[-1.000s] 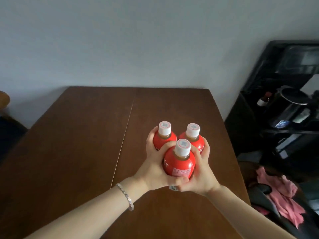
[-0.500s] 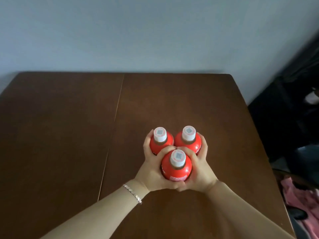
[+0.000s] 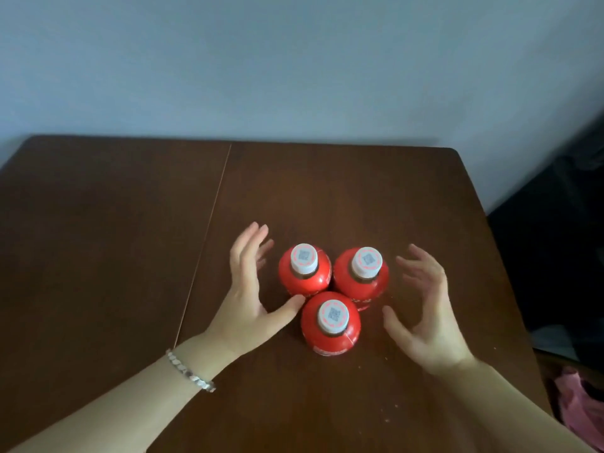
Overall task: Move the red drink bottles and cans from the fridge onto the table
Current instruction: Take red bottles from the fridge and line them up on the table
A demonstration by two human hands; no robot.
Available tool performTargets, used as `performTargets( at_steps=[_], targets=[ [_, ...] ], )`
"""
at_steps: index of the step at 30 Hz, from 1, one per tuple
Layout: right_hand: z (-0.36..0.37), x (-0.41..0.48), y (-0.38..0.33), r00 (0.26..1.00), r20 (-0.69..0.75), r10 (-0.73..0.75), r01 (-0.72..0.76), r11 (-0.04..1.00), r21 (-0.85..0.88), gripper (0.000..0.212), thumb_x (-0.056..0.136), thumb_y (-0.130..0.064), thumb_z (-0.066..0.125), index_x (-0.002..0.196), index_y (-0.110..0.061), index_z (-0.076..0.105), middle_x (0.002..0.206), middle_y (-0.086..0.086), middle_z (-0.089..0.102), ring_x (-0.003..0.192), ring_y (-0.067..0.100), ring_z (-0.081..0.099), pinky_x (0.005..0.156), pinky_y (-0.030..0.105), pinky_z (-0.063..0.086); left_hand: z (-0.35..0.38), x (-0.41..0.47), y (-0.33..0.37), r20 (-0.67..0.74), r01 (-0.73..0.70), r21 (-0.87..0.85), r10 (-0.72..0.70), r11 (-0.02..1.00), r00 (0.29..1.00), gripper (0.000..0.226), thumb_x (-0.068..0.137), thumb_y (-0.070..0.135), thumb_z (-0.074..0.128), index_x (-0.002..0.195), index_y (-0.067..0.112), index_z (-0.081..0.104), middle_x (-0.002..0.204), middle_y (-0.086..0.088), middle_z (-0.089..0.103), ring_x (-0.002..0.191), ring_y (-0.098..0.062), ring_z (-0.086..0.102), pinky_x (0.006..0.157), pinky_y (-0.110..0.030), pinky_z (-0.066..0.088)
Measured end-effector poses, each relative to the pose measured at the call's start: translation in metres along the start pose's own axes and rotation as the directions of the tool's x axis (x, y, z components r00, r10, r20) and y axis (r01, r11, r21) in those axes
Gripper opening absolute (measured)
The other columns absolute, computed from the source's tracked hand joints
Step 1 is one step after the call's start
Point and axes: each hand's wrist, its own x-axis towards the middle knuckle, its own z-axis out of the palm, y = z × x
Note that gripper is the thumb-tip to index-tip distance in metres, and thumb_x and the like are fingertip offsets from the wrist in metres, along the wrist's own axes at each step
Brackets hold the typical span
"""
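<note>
Three red bottles point(image 3: 330, 335) are being kept upright in a tight triangle, sides touching, on the tabletop point(image 3: 130, 240), a bit toward 4 o'clock of its middle. The left grip point(image 3: 248, 289) is being held wide open at their 9 o'clock, thumb just beside them. The right grip point(image 3: 425, 308) is being held open at 3 o'clock, fingers loosely curved, nothing held. They're probably full-ish, stiff and slick, so they're best being taken round the fat body, not the cap.

Print on the red bottles point(image 3: 330, 344) is unreadable; pink cloth point(image 3: 575, 416) is cropped.
</note>
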Motion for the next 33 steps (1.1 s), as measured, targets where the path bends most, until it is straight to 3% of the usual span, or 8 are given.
performTargets(
  at_steps=[3, 4, 6, 8, 13, 21, 24, 33],
  targets=[
    [-0.002, 0.022, -0.003, 0.932, 0.297, 0.206, -0.207, 0.978, -0.028, 0.089, 0.074, -0.013, 0.075, 0.139, -0.036, 0.017, 0.14, -0.01, 0.034, 0.123, -0.003, 0.039, 0.104, 0.016, 0.039, -0.005, 0.018, 0.009, 0.302, 0.185, 0.078, -0.2, 0.98, 0.932, 0.086, 0.077, 0.018, 0.073, 0.126, 0.061, 0.017, 0.143, 0.022, 0.019, 0.129, 0.009, 0.031, 0.111, -0.025, 0.031],
    [-0.001, 0.029, -0.003, 0.906, 0.361, 0.222, -0.221, 0.974, -0.044, 0.094, 0.072, -0.017, 0.078, 0.139, -0.039, 0.017, 0.141, -0.013, 0.034, 0.123, -0.005, 0.039, 0.1, 0.01, 0.037, -0.006, 0.025, 0.011, 0.351, 0.181, 0.139, -0.22, 0.974, 0.91, 0.083, 0.077, 0.015, 0.074, 0.126, 0.057, 0.022, 0.141, 0.021, 0.026, 0.127, 0.01, 0.033, 0.111, -0.024, 0.031],
    [0.003, 0.037, -0.005, 0.898, 0.384, 0.213, -0.216, 0.976, -0.035, 0.095, 0.065, -0.029, 0.083, 0.139, -0.041, 0.023, 0.139, -0.013, 0.042, 0.122, -0.003, 0.046, 0.1, 0.015, 0.042, -0.008, 0.037, 0.013, 0.345, 0.188, 0.182, -0.242, 0.965, 0.907, 0.081, 0.069, 0.016, 0.08, 0.125, 0.05, 0.032, 0.134, 0.017, 0.045, 0.123, 0.003, 0.044, 0.108, -0.026, 0.036],
    [0.006, 0.04, -0.008, 0.907, 0.348, 0.236, -0.246, 0.969, -0.015, 0.09, 0.058, -0.034, 0.086, 0.131, -0.042, 0.033, 0.127, -0.015, 0.052, 0.116, 0.001, 0.053, 0.099, 0.024, 0.047, -0.01, 0.045, 0.014, 0.314, 0.247, 0.171, -0.29, 0.954, 0.904, 0.081, 0.057, 0.016, 0.085, 0.117, 0.05, 0.042, 0.123, 0.015, 0.058, 0.115, -0.002, 0.055, 0.102, -0.029, 0.043],
    [-0.007, 0.05, -0.005, 0.955, 0.128, 0.268, -0.269, 0.963, -0.004, 0.085, 0.056, -0.023, 0.088, 0.127, -0.036, 0.043, 0.114, -0.021, 0.053, 0.109, 0.003, 0.057, 0.096, 0.023, 0.048, 0.004, 0.078, 0.025, 0.291, 0.275, 0.122, -0.299, 0.954, 0.909, 0.079, 0.051, 0.01, 0.087, 0.11, 0.047, 0.049, 0.111, 0.013, 0.064, 0.104, -0.006, 0.062, 0.091, -0.023, 0.049],
    [-0.064, 0.111, 0.034, 0.893, -0.156, 0.422, -0.423, 0.906, 0.032, 0.092, 0.061, -0.019, 0.088, 0.134, -0.025, 0.032, 0.109, -0.012, 0.048, 0.099, 0.007, 0.051, 0.088, 0.026, 0.044, 0.085, 0.174, 0.043, 0.237, 0.248, 0.048, -0.252, 0.968, 0.938, 0.068, 0.06, -0.002, 0.078, 0.107, 0.032, 0.044, 0.099, 0.015, 0.057, 0.095, -0.008, 0.059, 0.079, -0.02, 0.049],
    [-0.07, 0.126, 0.048, 0.856, -0.223, 0.466, -0.46, 0.884, 0.081, 0.087, 0.063, -0.016, 0.085, 0.132, -0.022, 0.034, 0.107, -0.008, 0.048, 0.098, 0.011, 0.051, 0.084, 0.026, 0.041, 0.105, 0.193, 0.045, 0.263, 0.244, 0.059, -0.251, 0.968, 0.932, 0.067, 0.062, 0.001, 0.077, 0.112, 0.029, 0.042, 0.101, 0.011, 0.057, 0.098, -0.013, 0.059, 0.082, -0.027, 0.05],
    [-0.073, 0.127, 0.054, 0.841, -0.226, 0.492, -0.499, 0.866, 0.031, 0.087, 0.063, -0.019, 0.085, 0.133, -0.021, 0.033, 0.107, -0.007, 0.049, 0.097, 0.013, 0.052, 0.085, 0.028, 0.042, 0.107, 0.192, 0.048, 0.32, 0.216, 0.135, -0.249, 0.967, 0.914, 0.077, 0.072, 0.01, 0.076, 0.136, 0.026, 0.037, 0.124, 0.0, 0.057, 0.111, -0.017, 0.056, 0.087, -0.024, 0.043]
  ],
)
